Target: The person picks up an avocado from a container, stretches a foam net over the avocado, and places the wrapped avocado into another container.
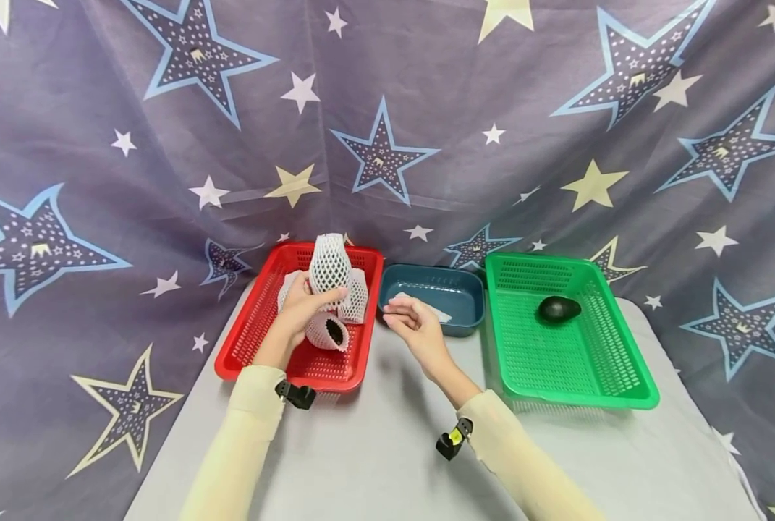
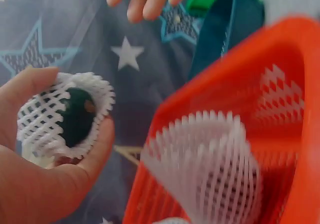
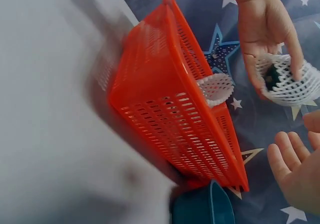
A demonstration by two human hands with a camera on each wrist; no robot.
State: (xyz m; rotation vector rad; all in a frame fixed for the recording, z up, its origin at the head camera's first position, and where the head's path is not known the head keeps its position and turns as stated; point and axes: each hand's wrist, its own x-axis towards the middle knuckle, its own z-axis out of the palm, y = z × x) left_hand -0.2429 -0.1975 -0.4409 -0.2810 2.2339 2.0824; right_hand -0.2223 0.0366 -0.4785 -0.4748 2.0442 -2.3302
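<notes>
My left hand holds an avocado in a white foam net above the red basket. The left wrist view shows the dark green avocado through the net's open end, between thumb and fingers. To its right, my right hand is near the front of the blue dish, fingers loosely bent and holding nothing. In the right wrist view its fingers are apart from the net. Several white nets lie in the red basket; one net has a dark fruit inside.
A white piece, probably a foam net, lies in the blue dish, partly behind my right hand. At the right, a green basket holds one bare dark avocado. A star-patterned curtain hangs behind the pale table.
</notes>
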